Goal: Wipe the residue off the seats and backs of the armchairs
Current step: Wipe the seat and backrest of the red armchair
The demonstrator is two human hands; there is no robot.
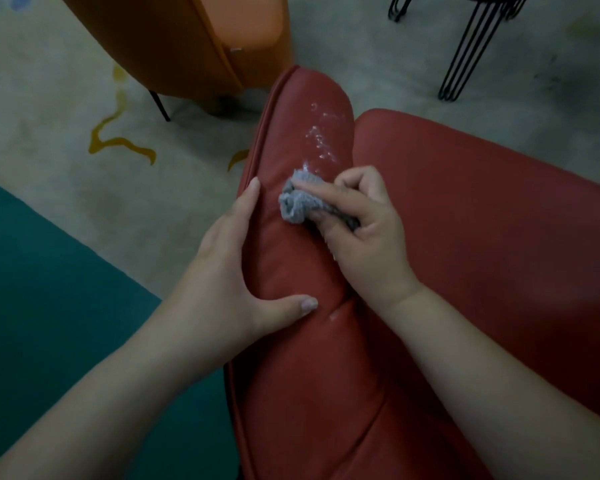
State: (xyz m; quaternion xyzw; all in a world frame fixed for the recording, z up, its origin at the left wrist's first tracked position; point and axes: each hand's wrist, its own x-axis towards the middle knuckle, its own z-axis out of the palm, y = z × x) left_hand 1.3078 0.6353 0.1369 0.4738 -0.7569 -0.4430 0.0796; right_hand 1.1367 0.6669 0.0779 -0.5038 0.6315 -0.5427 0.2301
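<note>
A person's right hand (364, 223) grips a bunched grey cloth (298, 202), index finger laid straight along its top, and presses it against the padded side cushion (291, 258) of a red armchair (482, 220). Just beyond the cloth, a patch of white residue (321, 138) streaks the cushion's upper end. The left hand (222, 271) clasps the same cushion from its outer edge, fingers extended along the seam and thumb spread across the leather, holding nothing else. The chair's broad red seat lies to the right of the cushion. An orange armchair (187, 39) stands beyond on a pale rug (66, 109) patterned with yellow lines and a teal field, and black wire legs (465, 53) of another piece of furniture rise at upper right.
</note>
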